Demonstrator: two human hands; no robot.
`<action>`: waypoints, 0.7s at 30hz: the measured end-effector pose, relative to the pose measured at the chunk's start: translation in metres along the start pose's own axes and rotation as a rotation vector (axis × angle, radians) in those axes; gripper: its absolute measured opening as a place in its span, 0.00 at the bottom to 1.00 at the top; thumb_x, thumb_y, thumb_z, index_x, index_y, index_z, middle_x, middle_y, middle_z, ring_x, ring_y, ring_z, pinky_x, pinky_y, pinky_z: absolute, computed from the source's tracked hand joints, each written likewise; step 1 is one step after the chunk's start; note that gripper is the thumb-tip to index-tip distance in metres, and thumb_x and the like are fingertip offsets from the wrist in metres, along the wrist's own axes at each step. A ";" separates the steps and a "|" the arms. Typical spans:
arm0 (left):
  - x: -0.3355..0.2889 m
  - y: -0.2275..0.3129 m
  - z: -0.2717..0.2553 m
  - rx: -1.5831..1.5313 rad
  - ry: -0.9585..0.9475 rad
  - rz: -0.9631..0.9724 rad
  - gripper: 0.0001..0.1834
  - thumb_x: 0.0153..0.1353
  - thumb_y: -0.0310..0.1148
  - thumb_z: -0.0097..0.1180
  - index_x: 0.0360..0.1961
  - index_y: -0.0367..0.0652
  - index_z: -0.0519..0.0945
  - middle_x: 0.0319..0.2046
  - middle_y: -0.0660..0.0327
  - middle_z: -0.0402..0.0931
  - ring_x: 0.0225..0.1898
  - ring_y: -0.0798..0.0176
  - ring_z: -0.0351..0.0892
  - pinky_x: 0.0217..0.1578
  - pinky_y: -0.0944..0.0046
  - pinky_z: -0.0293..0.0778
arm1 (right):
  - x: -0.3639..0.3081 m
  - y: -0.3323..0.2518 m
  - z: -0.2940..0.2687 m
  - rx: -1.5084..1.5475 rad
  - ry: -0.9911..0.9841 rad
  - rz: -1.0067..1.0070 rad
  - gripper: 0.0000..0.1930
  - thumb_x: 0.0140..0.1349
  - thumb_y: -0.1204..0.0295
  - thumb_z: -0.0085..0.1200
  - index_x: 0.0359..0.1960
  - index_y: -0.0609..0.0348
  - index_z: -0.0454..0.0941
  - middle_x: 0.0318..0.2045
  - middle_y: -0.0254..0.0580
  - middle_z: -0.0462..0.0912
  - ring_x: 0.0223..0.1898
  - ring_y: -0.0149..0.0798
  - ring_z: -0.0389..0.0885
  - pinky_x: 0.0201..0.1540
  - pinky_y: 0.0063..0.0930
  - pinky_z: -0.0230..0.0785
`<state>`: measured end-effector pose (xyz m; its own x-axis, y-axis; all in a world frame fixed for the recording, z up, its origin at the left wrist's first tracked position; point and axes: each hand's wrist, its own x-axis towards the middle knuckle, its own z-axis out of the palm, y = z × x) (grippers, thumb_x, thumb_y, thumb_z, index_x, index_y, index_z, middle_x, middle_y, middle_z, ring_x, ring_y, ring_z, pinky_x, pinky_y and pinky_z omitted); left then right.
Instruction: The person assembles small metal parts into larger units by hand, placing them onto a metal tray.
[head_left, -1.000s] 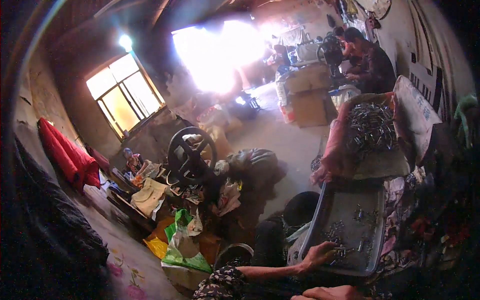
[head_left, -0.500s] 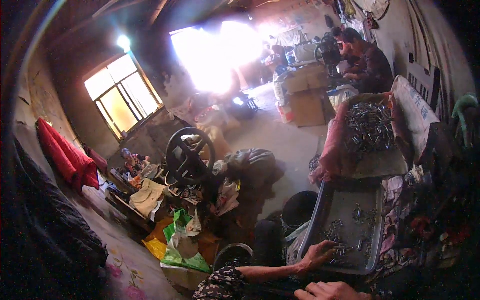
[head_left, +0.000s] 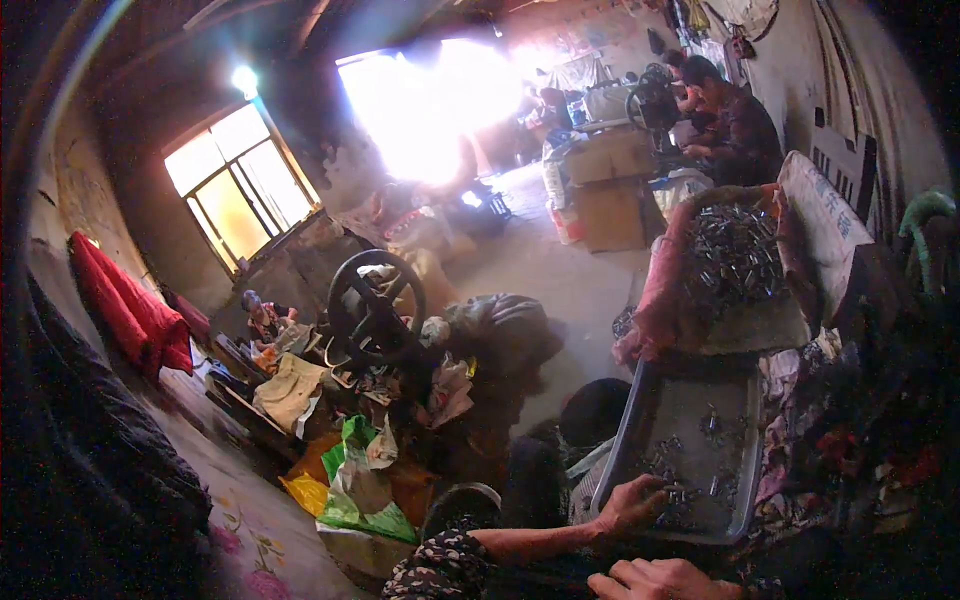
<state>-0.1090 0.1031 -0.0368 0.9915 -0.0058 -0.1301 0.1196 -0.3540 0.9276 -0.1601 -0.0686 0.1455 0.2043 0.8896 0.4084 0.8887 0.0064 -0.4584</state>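
My left hand [head_left: 632, 504] reaches over the near left side of a grey plastic tray [head_left: 622, 425], its fingers bent and drawn together. The fingertips are at small shiny metal pieces [head_left: 680, 493] scattered in the tray; what they pinch is too small to make out. At the lower edge, just outside the tray, my right hand [head_left: 662, 580] is closed with curled fingers, back of the hand up. Anything inside it is hidden. A patterned sleeve [head_left: 440, 562] covers my left upper forearm.
Beyond the tray stands a cloth-lined bin [head_left: 660, 300] heaped with small metal cylinders [head_left: 735, 250]. A black handwheel [head_left: 375, 305], green and white bags [head_left: 370, 500] and a dark bucket [head_left: 598, 412] lie to the left. Another person [head_left: 735, 125] sits at a far machine.
The view has shifted slightly. Both hands keep nearly the same places, the left one still over the metal pieces in the tray.
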 end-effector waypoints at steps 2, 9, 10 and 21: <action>0.000 -0.004 0.000 -0.015 -0.005 0.006 0.18 0.52 0.40 0.49 0.40 0.38 0.68 0.26 0.58 0.71 0.26 0.72 0.67 0.28 0.70 0.66 | 0.000 0.000 0.001 0.003 0.002 -0.002 0.10 0.48 0.72 0.45 0.32 0.64 0.67 0.22 0.44 0.68 0.25 0.40 0.70 0.25 0.28 0.64; -0.001 0.011 -0.003 0.058 -0.040 -0.071 0.19 0.52 0.41 0.50 0.41 0.38 0.68 0.28 0.57 0.71 0.29 0.70 0.68 0.30 0.69 0.66 | 0.000 0.002 0.003 -0.048 -0.014 -0.001 0.09 0.48 0.71 0.45 0.30 0.63 0.67 0.22 0.42 0.67 0.25 0.38 0.69 0.24 0.26 0.63; -0.001 0.005 -0.003 0.067 -0.020 -0.034 0.20 0.52 0.41 0.50 0.41 0.38 0.68 0.30 0.56 0.72 0.31 0.69 0.69 0.31 0.68 0.66 | 0.001 0.001 0.002 -0.047 -0.015 -0.006 0.09 0.48 0.71 0.45 0.30 0.63 0.67 0.22 0.42 0.67 0.25 0.38 0.69 0.24 0.26 0.63; 0.008 -0.018 0.002 0.067 -0.003 0.004 0.19 0.52 0.40 0.50 0.40 0.39 0.68 0.30 0.55 0.72 0.32 0.66 0.70 0.34 0.67 0.66 | 0.000 0.003 0.005 -0.045 0.008 -0.012 0.10 0.48 0.71 0.46 0.31 0.63 0.67 0.22 0.42 0.67 0.24 0.37 0.69 0.23 0.25 0.63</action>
<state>-0.1036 0.1077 -0.0554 0.9917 -0.0100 -0.1278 0.1121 -0.4157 0.9026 -0.1596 -0.0660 0.1400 0.1970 0.8859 0.4200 0.9085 -0.0039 -0.4179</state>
